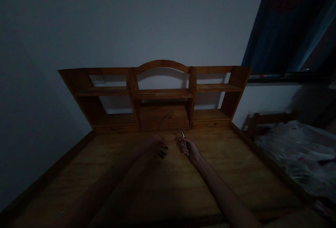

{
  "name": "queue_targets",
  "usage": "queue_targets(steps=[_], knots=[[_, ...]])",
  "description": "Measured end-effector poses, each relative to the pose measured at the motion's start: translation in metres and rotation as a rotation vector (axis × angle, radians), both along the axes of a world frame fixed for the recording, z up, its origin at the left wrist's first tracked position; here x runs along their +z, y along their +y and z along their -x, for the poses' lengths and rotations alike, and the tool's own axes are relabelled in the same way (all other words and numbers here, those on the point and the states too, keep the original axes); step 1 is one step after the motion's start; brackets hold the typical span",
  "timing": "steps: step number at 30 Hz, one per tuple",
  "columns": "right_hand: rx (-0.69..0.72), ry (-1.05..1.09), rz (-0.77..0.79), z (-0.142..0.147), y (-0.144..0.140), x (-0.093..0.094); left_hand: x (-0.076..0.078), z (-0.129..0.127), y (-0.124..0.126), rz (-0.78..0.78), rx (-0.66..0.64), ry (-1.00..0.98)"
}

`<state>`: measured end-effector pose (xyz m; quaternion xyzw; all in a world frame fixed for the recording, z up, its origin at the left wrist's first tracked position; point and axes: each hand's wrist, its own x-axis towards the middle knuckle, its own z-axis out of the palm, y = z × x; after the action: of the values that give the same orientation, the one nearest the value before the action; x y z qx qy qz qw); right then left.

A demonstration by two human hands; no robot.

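My right hand [191,149] is closed around a slim silver tool with a bent tip [183,135], which points up and away from me above the desk. What kind of tool it is, I cannot make out in the dim light. Left of it, my left hand [156,140] reaches low over the desktop, with its fingertips together at a small black piece [164,147]. Just below those fingers lie a couple more short dark pieces [161,154] side by side. Shadow hides most of the left fingers.
The wooden desktop [210,179] has raised side edges. A wooden shelf unit [162,94] with an arched middle stands along its back against the wall. To the right are crumpled clear plastic [301,151], a wooden chair back [273,118] and a dark blue curtain [283,39].
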<state>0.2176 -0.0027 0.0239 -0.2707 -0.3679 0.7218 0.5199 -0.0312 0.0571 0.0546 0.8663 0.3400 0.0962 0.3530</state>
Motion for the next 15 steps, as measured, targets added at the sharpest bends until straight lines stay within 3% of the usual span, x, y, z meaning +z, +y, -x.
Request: queue_targets(steps=[9, 15], knots=[[0.007, 0.000, 0.009, 0.000, -0.003, 0.003, 0.010, -0.004, -0.013, -0.201, -0.047, 0.074], [0.001, 0.003, 0.012, 0.000, -0.004, 0.006, 0.008, -0.012, -0.016, -0.195, -0.030, 0.062]])
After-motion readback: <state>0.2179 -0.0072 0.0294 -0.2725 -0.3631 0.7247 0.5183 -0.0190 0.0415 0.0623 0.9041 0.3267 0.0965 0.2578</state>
